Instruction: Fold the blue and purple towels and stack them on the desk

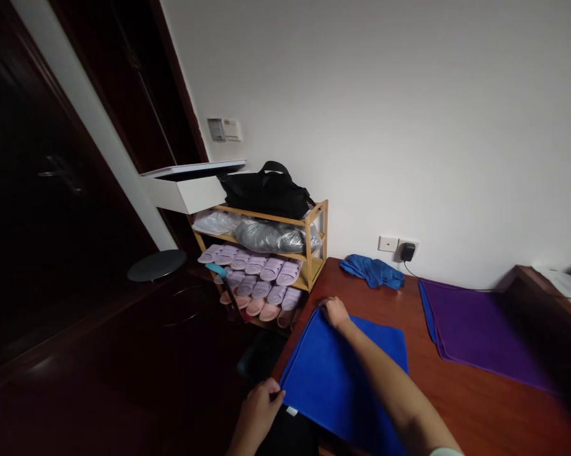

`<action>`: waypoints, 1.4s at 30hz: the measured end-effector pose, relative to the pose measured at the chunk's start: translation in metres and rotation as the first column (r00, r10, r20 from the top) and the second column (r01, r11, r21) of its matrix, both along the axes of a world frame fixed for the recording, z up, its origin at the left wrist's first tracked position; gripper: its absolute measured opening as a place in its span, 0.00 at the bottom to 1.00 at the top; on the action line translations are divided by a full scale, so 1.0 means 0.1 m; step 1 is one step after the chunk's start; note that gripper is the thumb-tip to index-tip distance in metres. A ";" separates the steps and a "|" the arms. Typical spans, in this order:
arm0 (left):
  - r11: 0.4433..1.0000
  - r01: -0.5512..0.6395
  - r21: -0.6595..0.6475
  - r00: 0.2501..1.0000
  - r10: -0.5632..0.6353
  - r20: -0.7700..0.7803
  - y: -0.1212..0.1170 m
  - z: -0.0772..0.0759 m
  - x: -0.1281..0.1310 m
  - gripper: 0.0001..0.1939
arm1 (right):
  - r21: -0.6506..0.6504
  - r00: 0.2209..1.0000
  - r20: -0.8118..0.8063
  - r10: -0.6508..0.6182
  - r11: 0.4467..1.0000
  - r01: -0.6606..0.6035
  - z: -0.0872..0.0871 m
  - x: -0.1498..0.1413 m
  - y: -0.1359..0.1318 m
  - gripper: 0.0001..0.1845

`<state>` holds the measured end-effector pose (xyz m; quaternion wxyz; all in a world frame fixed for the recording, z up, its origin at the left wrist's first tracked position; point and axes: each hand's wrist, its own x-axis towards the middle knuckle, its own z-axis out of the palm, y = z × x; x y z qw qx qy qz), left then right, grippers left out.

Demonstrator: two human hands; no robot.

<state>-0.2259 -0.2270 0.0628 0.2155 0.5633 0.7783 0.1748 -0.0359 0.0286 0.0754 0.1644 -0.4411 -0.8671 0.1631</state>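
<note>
A blue towel (333,373), folded in layers, lies flat on the wooden table (423,396) along its left edge. My left hand (261,408) pinches the towel's near left corner, where a small white tag (291,411) hangs beneath the edge. At the far left corner, my right hand (335,311) has its fingers closed on the cloth. My right forearm stretches across the towel and hides part of it. A crumpled blue cloth (373,271) rests against the wall behind. To the right is a folded purple towel (489,329) with blue cloth under its left side.
Beyond the table's left edge stands a wooden rack (317,253) with several slippers (261,269), plastic-wrapped items and a black bag (269,190). A white box (190,193) sits on top. A round stool (156,266) is farther left. A plugged-in adapter (407,252) trails a cord.
</note>
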 end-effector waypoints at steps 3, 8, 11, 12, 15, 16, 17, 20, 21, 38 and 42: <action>1.000 -0.029 -0.011 0.998 0.030 0.058 0.03 -0.01 -0.02 0.08 | 0.050 0.995 -0.095 -0.008 0.999 0.013 0.12 0.23 -0.13 0.15; 0.999 -0.032 -0.004 0.997 0.033 0.070 0.05 0.01 0.00 0.09 | 0.125 0.970 -0.243 0.026 0.992 0.004 0.40 0.74 -0.47 0.13; 0.999 0.002 0.045 0.998 -0.005 0.066 0.04 0.12 0.02 0.09 | 0.180 0.922 -0.380 0.071 0.984 -0.001 0.62 1.10 -0.74 0.13; 0.997 0.016 0.074 0.997 -0.022 0.078 0.03 0.19 0.03 0.10 | 0.200 0.906 -0.414 0.089 0.980 -0.005 0.71 1.23 -0.84 0.13; 0.974 0.040 0.222 0.990 -0.068 0.120 0.02 0.47 0.08 0.10 | 0.248 0.884 -0.456 0.102 0.969 0.017 0.99 1.63 -1.14 0.14; 0.958 0.043 0.285 0.988 -0.083 0.130 0.02 0.59 0.11 0.10 | 0.261 0.879 -0.468 0.093 0.965 0.037 1.08 1.76 -1.25 0.15; 0.935 0.050 0.352 0.985 -0.105 0.137 0.02 0.71 0.15 0.10 | 0.272 0.873 -0.481 0.080 0.960 0.062 1.18 1.90 -1.36 0.15; 0.853 0.085 0.515 0.971 -0.187 0.149 0.02 1.10 0.31 0.12 | 0.280 0.850 -0.526 0.028 0.949 0.142 1.46 2.30 -1.66 0.17; 0.834 0.099 0.542 0.965 -0.213 0.151 0.02 1.23 0.38 0.12 | 0.271 0.839 -0.544 0.006 0.948 0.169 1.54 2.43 -1.76 0.17; 0.540 0.466 0.701 0.835 -0.530 -0.147 0.32 2.49 1.21 0.17 | -0.024 0.621 -0.728 -0.292 0.916 0.401 2.06 3.53 -2.70 0.23; 0.457 0.489 0.743 0.817 -0.538 -0.207 0.31 2.60 1.33 0.17 | -0.041 0.598 -0.745 -0.296 0.915 0.401 2.16 3.62 -2.85 0.22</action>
